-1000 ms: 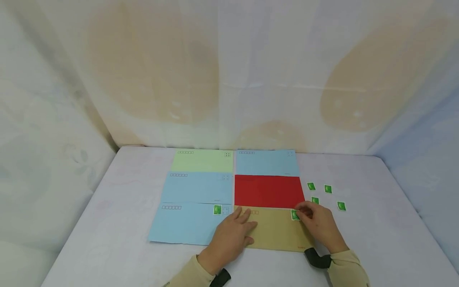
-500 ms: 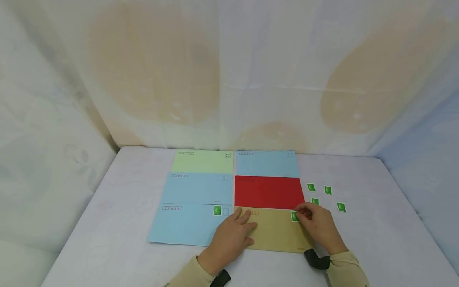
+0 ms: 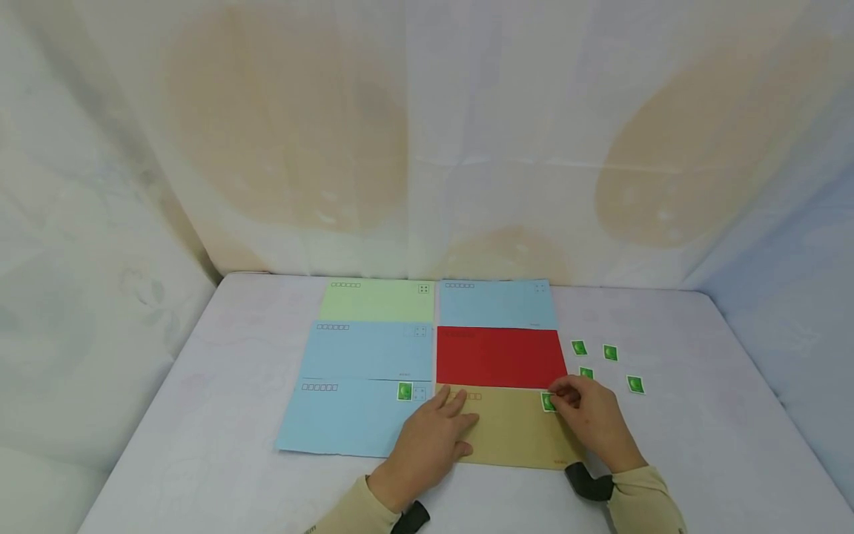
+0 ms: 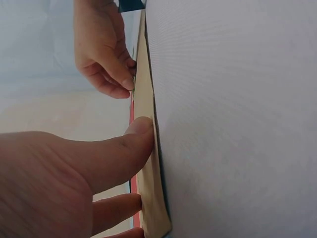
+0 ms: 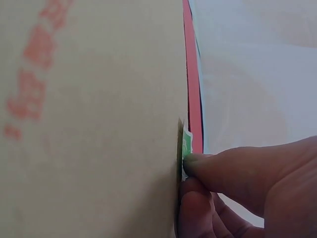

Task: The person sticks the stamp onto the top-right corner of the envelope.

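Head view, stamp: your right grip (image 3: 592,421) pinches the green stamp (image 3: 548,402) at the upper right corner of the tan envelope (image 3: 510,437).
Head view, steadying side: your left grip (image 3: 427,445), fingers spread and grasping nothing, rests on the tan envelope's left end.
Head view, envelopes: behind the tan one lie the red envelope (image 3: 500,357) and a far blue envelope (image 3: 497,305); left of these, front to back, a front blue envelope (image 3: 340,423), a middle blue envelope (image 3: 367,352) and a pale green envelope (image 3: 376,302).
Head view, other stamps: one placed stamp (image 3: 404,391) sits on the front blue envelope; four loose stamps (image 3: 610,353) lie rightward on the counter (image 3: 193,445), one partly hidden by your right grip.
Left wrist view, thumb: yours touches the tan envelope's near edge.
Right wrist view, pinch: your thumb and finger hold the green stamp at the tan envelope's edge; you cannot tell whether it lies flat.
Right wrist view, lettering: red print (image 5: 37,54), blurred.
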The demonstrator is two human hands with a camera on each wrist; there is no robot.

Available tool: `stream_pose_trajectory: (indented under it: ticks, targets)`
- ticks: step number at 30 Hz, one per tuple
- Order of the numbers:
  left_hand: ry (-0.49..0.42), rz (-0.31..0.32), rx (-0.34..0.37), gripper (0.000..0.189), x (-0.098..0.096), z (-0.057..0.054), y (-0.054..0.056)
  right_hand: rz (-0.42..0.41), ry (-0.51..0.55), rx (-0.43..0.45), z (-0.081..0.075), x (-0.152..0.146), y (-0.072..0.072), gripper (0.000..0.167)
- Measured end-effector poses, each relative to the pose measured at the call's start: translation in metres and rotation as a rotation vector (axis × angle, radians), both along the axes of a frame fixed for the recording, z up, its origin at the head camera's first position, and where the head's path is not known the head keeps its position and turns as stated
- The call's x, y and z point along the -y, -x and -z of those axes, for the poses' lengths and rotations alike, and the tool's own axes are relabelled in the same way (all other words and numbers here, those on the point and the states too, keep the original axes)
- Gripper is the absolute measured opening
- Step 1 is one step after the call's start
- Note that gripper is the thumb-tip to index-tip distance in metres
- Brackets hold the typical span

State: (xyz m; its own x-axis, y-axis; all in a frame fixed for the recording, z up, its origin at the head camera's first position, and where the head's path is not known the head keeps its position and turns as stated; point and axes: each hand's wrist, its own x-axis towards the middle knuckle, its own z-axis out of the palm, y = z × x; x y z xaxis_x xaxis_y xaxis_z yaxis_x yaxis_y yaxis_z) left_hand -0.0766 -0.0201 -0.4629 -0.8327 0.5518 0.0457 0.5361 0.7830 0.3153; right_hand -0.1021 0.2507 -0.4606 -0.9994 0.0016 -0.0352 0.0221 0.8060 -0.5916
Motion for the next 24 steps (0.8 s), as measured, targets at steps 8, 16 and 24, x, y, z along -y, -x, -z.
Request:
stream_pose_trajectory:
  ticks: [8, 16, 24]
  targets:
    - [0.0, -0.003, 0.0, 0.045, 0.0002, -0.0007, -0.0006, 0.005, 0.0, 0.037, -0.0025, 0.0004, 0.0003, 0.013]
    - [-0.009, 0.004, -0.027, 0.044, 0.0002, 0.0007, -0.0005, 0.004, 0.002, 0.034, -0.0035, 0.0004, 0.0001, 0.013]
    - [0.015, 0.01, -0.035, 0.044, 0.0, 0.0, -0.0011, 0.016, -0.01, -0.001, -0.0051, 0.0008, -0.0021, 0.013]
